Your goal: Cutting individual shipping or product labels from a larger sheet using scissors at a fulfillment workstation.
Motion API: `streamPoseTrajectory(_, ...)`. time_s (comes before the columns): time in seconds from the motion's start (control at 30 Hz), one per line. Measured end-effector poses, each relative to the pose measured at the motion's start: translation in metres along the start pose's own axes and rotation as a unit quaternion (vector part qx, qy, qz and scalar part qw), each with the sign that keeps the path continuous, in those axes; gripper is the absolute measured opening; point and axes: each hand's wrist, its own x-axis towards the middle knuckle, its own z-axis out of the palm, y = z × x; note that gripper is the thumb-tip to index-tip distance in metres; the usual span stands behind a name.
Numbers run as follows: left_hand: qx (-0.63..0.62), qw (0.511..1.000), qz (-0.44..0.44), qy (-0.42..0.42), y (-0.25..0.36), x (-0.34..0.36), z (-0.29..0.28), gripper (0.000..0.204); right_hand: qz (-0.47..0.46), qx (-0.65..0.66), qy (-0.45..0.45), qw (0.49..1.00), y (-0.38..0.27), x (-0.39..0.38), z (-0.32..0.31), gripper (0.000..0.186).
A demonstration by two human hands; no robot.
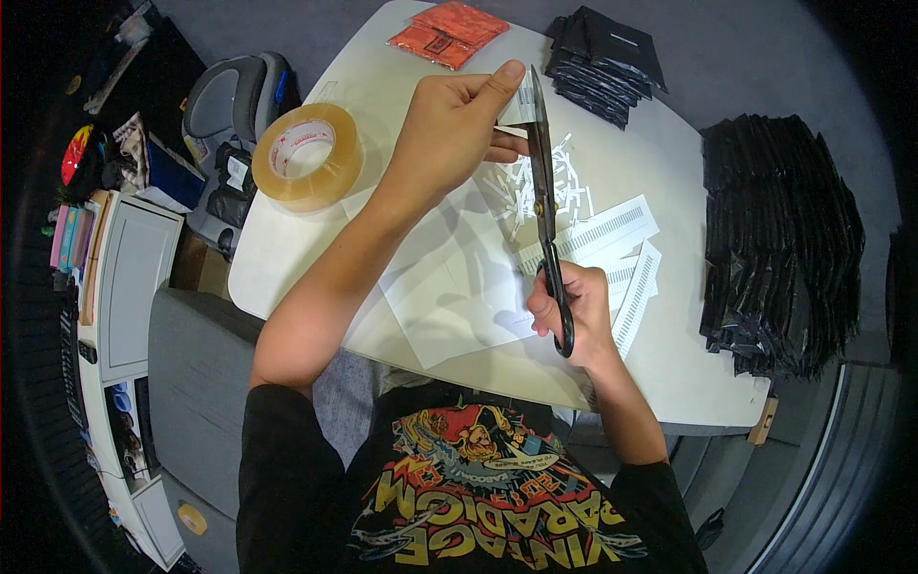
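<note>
My left hand (449,124) is raised over the far part of the table, pinching a small printed paper strip (519,107) between thumb and fingers. Long scissors (544,182) with dark blades and black handles are in my right hand (585,311), fingers through the loops. Their blades point away from me and lie against the right end of the strip. How far the blades are parted is hard to see. Below them a loose heap of small white paper slips (564,182) lies on the table. Printed paper strips (612,228) rest beside my right hand.
White sheets (449,297) lie on the white table (669,373) near me. A large roll of clear tape (263,172) sits at the left. Orange packets (449,33) and a stack of black packets (607,57) are at the far edge, with a taller black stack (779,239) at right.
</note>
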Motion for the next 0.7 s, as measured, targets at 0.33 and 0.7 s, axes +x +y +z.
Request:
streamPoseTrajectory(0.33,0.005,1.0,0.005,0.002,0.0016,-0.0011,0.0008,0.052,-0.001,-0.016,0.001,1.0,-0.0001,0.0,0.0003,0.045)
streamPoseTrajectory(0.7,0.003,1.0,0.005,-0.002,-0.0009,-0.0005,0.0009,0.053,0.001,-0.026,0.01,1.0,0.003,-0.0002,0.0004,0.044)
